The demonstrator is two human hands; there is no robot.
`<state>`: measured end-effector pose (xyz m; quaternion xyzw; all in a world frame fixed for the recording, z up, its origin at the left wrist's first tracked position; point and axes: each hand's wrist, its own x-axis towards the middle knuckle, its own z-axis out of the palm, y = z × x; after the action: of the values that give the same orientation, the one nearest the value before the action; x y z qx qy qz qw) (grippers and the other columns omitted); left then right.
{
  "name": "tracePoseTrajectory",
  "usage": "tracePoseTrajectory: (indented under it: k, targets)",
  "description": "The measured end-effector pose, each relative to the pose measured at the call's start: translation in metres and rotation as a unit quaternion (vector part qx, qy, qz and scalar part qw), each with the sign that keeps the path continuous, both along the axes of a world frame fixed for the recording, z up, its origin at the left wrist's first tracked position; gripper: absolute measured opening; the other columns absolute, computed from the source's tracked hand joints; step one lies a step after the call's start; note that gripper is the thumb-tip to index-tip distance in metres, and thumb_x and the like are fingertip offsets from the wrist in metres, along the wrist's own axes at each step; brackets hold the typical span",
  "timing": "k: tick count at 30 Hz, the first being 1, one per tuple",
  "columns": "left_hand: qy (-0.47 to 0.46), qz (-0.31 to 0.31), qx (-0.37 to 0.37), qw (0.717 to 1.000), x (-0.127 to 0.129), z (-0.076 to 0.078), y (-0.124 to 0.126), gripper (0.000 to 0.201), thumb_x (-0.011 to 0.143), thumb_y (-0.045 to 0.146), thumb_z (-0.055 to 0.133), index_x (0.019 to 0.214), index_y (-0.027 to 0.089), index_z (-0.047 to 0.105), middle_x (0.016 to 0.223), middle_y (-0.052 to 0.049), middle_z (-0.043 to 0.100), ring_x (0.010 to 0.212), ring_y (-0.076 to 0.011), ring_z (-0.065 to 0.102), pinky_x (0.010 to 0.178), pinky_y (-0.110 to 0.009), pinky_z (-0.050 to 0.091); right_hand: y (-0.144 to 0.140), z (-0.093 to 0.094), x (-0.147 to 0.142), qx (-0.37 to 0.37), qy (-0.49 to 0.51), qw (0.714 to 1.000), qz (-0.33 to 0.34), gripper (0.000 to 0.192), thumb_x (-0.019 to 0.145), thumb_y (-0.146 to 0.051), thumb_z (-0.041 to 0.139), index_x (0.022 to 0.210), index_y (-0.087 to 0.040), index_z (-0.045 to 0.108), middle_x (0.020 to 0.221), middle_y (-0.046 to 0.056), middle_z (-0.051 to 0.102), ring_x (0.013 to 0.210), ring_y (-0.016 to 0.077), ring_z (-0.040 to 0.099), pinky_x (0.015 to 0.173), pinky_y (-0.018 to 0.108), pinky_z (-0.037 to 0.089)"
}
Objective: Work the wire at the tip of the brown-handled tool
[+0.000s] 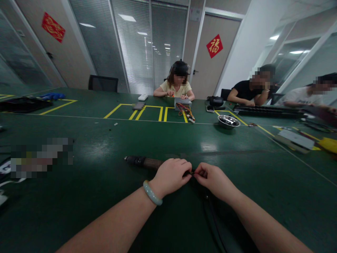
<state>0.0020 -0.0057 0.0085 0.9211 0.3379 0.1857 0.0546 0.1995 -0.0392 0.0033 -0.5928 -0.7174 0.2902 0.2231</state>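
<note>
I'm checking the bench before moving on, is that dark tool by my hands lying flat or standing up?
Lying flat: the dark tool rests lengthwise on the green table, its near end under the left hand.

Ceiling lamps (127, 17) give an even, rather dim light and show as reflections in the glass walls, with a pale sheen on the green table (105, 147). The wide lens bends the room's lines outward near the edges. Faces and a patch at left are pixelated; the hands cast soft shadows.
</note>
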Motion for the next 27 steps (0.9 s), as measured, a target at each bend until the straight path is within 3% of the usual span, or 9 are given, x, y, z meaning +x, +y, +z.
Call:
tracePoseTrajectory:
  k: [7,15,27]
  targets:
    - [-0.019,-0.003,-0.008,1.0,0.0019,-0.0047,-0.0002,0.008,0.083,0.027,0.061,0.087,0.021,0.057,0.087,0.0,0.062,0.082,-0.0168,0.058,0.076,-0.031,0.043,-0.0006,0.0005,0.0,-0.009,-0.001,1.0,-0.005,0.007,0.082,-0.025,0.056,0.082,-0.02,0.061,0.07,-0.002,0.064,0.062,0.013,0.059,0.055,0.023,0.039]
    - [-0.013,0.009,-0.013,1.0,0.0033,-0.0057,-0.0012,0.007,0.085,0.027,0.057,0.087,0.02,0.056,0.083,0.0,0.061,0.079,-0.0165,0.058,0.073,-0.031,0.044,-0.0031,0.0034,-0.004,0.032,-0.008,0.999,-0.005,0.006,0.084,-0.024,0.054,0.083,-0.022,0.06,0.075,-0.002,0.065,0.069,0.0136,0.06,0.061,0.023,0.04]
    - [-0.011,0.005,-0.019,1.0,0.0029,-0.0046,-0.0005,0.01,0.083,0.028,0.059,0.09,0.021,0.056,0.087,0.0,0.062,0.084,-0.0176,0.058,0.077,-0.032,0.043,0.0013,-0.0035,0.0023,-0.005,0.017,1.0,0.006,0.007,0.085,-0.025,0.055,0.084,-0.02,0.061,0.073,-0.002,0.065,0.065,0.013,0.06,0.058,0.022,0.04]
